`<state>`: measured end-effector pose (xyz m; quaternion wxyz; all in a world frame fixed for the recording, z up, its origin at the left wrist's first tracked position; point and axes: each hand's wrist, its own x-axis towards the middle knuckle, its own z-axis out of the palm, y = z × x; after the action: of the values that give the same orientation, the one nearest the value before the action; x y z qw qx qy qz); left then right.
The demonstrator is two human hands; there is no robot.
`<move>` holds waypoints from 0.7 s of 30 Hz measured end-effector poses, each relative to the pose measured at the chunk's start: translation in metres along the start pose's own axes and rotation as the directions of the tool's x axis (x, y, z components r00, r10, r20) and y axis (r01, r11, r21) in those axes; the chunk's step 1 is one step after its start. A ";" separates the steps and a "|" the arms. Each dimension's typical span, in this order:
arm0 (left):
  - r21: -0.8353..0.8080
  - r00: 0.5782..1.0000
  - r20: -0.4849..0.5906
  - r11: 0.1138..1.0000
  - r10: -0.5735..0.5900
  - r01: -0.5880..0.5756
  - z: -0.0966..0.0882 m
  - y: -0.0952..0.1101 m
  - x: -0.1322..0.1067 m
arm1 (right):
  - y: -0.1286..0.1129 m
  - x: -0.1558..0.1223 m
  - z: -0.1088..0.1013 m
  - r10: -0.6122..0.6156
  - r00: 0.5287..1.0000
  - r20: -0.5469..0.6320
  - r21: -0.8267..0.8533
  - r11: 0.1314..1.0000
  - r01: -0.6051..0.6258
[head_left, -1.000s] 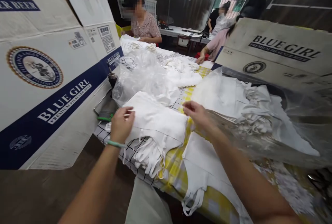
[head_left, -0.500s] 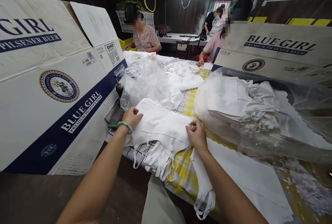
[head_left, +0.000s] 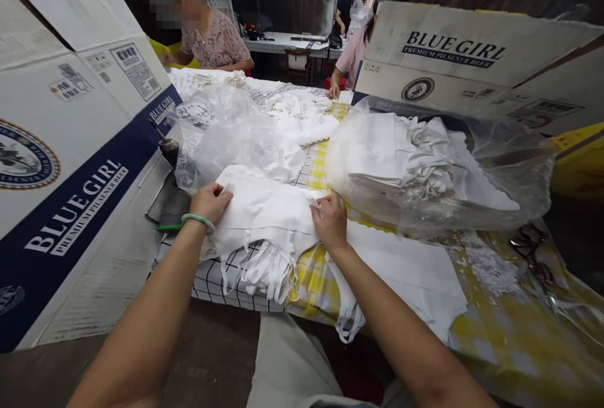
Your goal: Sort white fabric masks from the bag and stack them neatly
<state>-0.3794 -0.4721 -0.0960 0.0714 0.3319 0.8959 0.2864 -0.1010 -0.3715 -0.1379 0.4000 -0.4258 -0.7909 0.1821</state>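
A stack of white cloth pieces (head_left: 267, 213) with hanging straps lies at the near table edge. My left hand (head_left: 210, 201), with a green bangle on the wrist, pinches the stack's left corner. My right hand (head_left: 330, 222) grips its right edge, fingers curled on the cloth. Another white piece (head_left: 406, 272) lies flat to the right of my right hand. A clear plastic bag full of folded white cloth (head_left: 425, 162) sits just beyond it.
A large Blue Girl carton (head_left: 70, 162) stands at the left, another carton (head_left: 472, 62) at the back right. Loose clear plastic (head_left: 221, 137) and more white cloth cover the table's middle. Two other people sit at the far end. Scissors (head_left: 531, 247) lie at right.
Both hands came down onto the white stack and closed on its two sides. The view shifted right and downward.
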 end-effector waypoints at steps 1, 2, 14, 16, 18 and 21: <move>-0.012 0.999 -0.032 1.000 0.008 -0.008 -0.002 0.000 -0.002 | -0.003 0.000 -0.002 0.023 1.000 -0.006 0.072 0.997 -0.022; -0.025 0.996 -0.083 1.000 0.015 -0.017 -0.006 0.002 -0.006 | -0.007 0.000 -0.006 0.055 0.998 -0.006 0.174 0.983 -0.053; -0.710 0.864 -0.452 0.498 0.220 -0.498 -0.080 0.078 -0.101 | -0.055 -0.008 -0.168 0.145 0.968 -0.203 0.735 0.676 0.053; -0.752 0.849 -0.419 0.401 0.322 -0.523 -0.079 0.103 -0.128 | -0.037 -0.012 -0.210 0.091 0.949 -0.303 0.652 0.746 0.136; -0.778 0.850 -0.336 0.389 0.405 -0.493 -0.069 0.126 -0.158 | -0.014 -0.023 -0.249 0.031 0.930 -0.367 0.542 0.819 0.187; -0.852 0.897 -0.168 0.398 0.409 -0.341 -0.041 0.153 -0.200 | 0.023 -0.053 -0.294 0.032 0.914 -0.405 0.401 0.904 0.146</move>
<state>-0.1540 -0.5236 0.0110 0.1922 0.4525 0.5280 0.6925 0.1593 -0.4175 0.0026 0.6418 -0.3332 -0.6456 0.2455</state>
